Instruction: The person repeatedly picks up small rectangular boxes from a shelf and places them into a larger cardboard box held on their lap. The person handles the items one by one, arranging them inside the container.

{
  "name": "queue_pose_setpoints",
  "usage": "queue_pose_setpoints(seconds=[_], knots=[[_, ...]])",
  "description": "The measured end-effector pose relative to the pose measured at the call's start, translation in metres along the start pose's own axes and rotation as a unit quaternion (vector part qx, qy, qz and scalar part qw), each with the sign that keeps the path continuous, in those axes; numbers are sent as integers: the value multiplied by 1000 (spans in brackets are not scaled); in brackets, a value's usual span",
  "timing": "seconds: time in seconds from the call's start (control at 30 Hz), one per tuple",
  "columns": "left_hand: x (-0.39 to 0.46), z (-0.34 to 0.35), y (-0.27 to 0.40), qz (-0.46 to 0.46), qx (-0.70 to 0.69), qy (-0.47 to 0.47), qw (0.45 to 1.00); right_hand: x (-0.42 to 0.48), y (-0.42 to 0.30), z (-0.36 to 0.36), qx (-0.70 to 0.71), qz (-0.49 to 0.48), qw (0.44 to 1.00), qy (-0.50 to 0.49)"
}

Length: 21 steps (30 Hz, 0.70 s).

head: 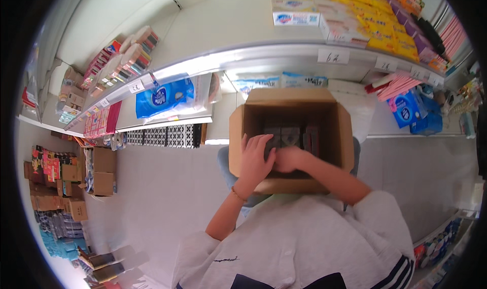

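Observation:
An open cardboard box point(290, 96) stands before me with its flaps folded outward, seemingly on a blue-grey seat point(224, 159). Several dark small packages point(291, 132) lie in its shadowed inside, and slim reddish-edged packs point(312, 140) stand to their right. My left hand point(257, 155) reaches over the near left side of the box, fingers spread, with a bracelet on the wrist. Beside it, my right hand point(291, 159) is blurred and lowered into the box. Its fingertips are hidden, and whether it holds a package does not show.
Beyond the box runs a white shelf edge point(258, 55) with price tags. Boxed soap point(296, 18) and yellow packs point(384, 30) sit on it. A blue tissue pack point(165, 98) lies on the lower shelf. Cardboard cartons point(104, 171) stand at the left.

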<state>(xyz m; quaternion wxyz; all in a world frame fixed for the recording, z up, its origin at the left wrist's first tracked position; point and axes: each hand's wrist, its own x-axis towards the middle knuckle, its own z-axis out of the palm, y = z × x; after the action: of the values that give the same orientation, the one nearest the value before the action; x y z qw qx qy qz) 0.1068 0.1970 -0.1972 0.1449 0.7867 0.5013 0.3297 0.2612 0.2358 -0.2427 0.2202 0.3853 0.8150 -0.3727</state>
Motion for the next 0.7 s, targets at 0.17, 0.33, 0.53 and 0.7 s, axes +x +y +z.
queue_pose_setpoints(seconds=[0.17, 0.33, 0.53, 0.7], knots=[[83, -42, 52, 95, -66, 110, 987, -99, 1, 44, 173, -32, 937, 303], [195, -76, 91, 268, 42, 194, 943, -106, -12, 67, 163, 6, 901, 402], [313, -48, 67, 230, 200, 85, 949, -100, -10, 66, 156, -2, 898, 411], [320, -46, 76, 159, 278, -30, 947, -99, -5, 72, 164, 6, 890, 425]])
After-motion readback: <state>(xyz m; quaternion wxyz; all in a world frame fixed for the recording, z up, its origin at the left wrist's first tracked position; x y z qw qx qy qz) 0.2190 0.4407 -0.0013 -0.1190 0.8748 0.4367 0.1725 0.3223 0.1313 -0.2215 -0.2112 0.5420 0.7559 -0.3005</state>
